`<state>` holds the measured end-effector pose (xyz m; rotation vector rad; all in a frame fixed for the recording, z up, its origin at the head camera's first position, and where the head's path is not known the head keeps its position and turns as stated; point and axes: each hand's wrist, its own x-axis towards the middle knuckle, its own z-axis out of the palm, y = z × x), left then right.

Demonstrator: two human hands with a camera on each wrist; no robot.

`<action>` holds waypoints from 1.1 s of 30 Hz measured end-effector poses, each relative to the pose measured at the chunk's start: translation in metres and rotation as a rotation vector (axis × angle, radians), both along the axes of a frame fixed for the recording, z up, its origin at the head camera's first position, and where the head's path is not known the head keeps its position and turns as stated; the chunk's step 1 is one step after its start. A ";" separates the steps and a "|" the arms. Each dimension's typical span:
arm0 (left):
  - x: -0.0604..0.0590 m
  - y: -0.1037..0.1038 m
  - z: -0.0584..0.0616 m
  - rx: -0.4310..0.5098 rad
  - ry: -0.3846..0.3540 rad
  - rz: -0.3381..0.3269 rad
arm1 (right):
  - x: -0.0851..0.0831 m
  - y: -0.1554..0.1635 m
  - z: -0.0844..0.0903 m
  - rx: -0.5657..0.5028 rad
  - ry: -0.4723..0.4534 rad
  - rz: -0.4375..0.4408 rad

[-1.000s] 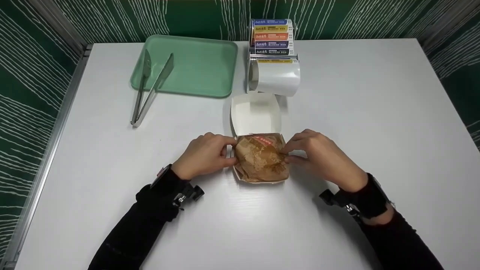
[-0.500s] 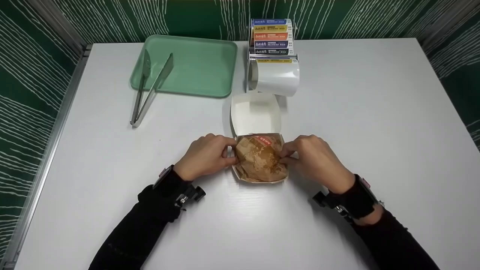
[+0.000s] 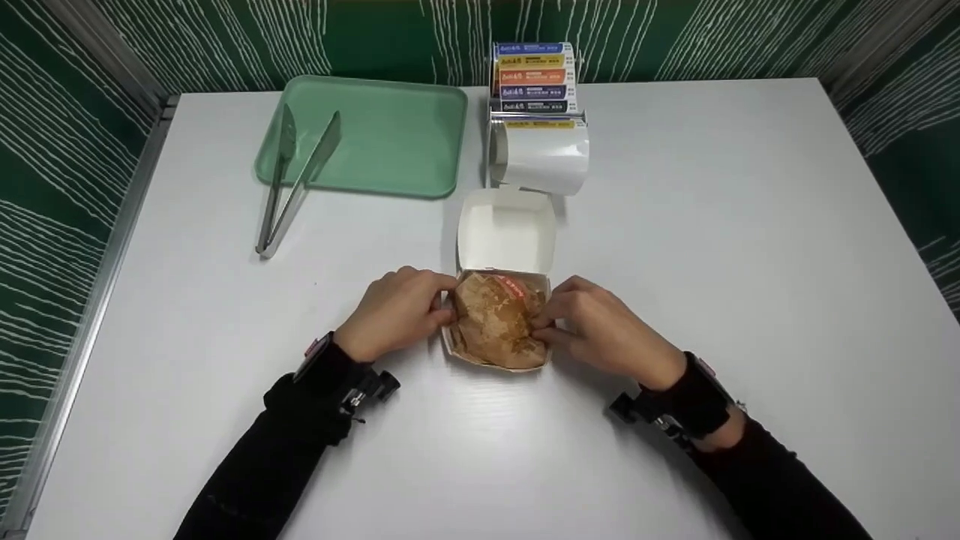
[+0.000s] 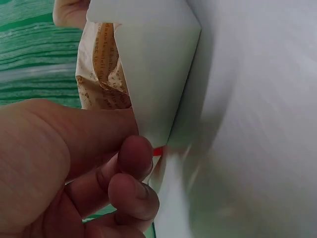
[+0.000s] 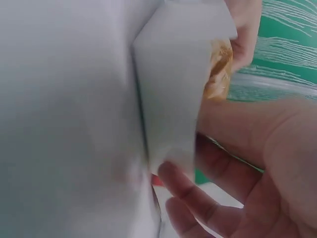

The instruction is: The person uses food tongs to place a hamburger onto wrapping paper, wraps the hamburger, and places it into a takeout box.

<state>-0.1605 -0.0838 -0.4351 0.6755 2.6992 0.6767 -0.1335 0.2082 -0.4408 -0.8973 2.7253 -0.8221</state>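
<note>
A: Where is the wrapped burger (image 3: 497,321)?

B: In the lower half of the open white box (image 3: 507,232), near the middle of the white surface (image 3: 750,247). The box's lid lies flat at 12 o'clock from the burger, inside facing up.

A: And the hands?

B: The left hand (image 3: 395,312) is at 9 o'clock of the burger, fingers curled, pinching the box's left wall with the paper behind it. The left wrist view shows the fingertips (image 4: 133,158) bent against the white wall (image 4: 158,84) and the brown wrap (image 4: 101,74) just inside. The right hand (image 3: 600,330) is at 3 o'clock, thumb and fingers closed on the wrap's edge and the right wall; its wrist view shows fingers (image 5: 198,198) under the wall (image 5: 171,94).

A: Anything else around?

B: A green tray (image 3: 390,139) at 11 o'clock from the box, metal tongs (image 3: 289,184) lying across its left rim onto the surface, and at 12 o'clock, just beyond the lid, a holder of coloured labels (image 3: 534,75) with a curl of white paper (image 3: 541,156) hanging in front.
</note>
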 end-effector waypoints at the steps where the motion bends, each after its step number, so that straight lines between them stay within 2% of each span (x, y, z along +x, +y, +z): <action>1: 0.000 -0.002 0.000 -0.007 -0.001 0.003 | 0.001 -0.002 -0.001 -0.007 -0.005 0.008; 8: 0.001 -0.015 0.001 0.011 -0.049 -0.009 | 0.003 -0.008 -0.005 -0.030 0.044 0.086; 10: 0.002 -0.018 0.002 0.017 -0.059 0.007 | 0.003 -0.008 -0.006 -0.031 0.074 0.106; 17: 0.000 -0.027 0.006 0.114 -0.024 0.099 | 0.000 -0.006 -0.005 -0.064 0.143 0.050; 19: -0.002 -0.030 0.006 0.149 -0.056 0.089 | -0.001 -0.005 -0.006 -0.079 0.142 0.034; 22: -0.006 -0.039 0.009 0.207 -0.150 0.060 | -0.003 -0.001 -0.004 -0.112 0.111 -0.002; 24: -0.010 -0.048 0.010 0.243 -0.204 0.065 | -0.006 0.002 -0.002 -0.139 0.077 -0.033; 26: -0.017 -0.055 0.010 0.287 -0.247 0.106 | -0.009 0.005 0.001 -0.163 0.038 -0.085; 28: -0.024 -0.060 0.006 0.351 -0.282 0.179 | -0.012 0.008 0.003 -0.180 0.000 -0.142; 31: -0.037 -0.061 -0.004 0.481 -0.340 0.293 | -0.017 0.012 0.001 -0.177 -0.061 -0.204; 33: -0.045 -0.058 -0.011 0.574 -0.395 0.363 | -0.018 0.013 -0.002 -0.163 -0.102 -0.209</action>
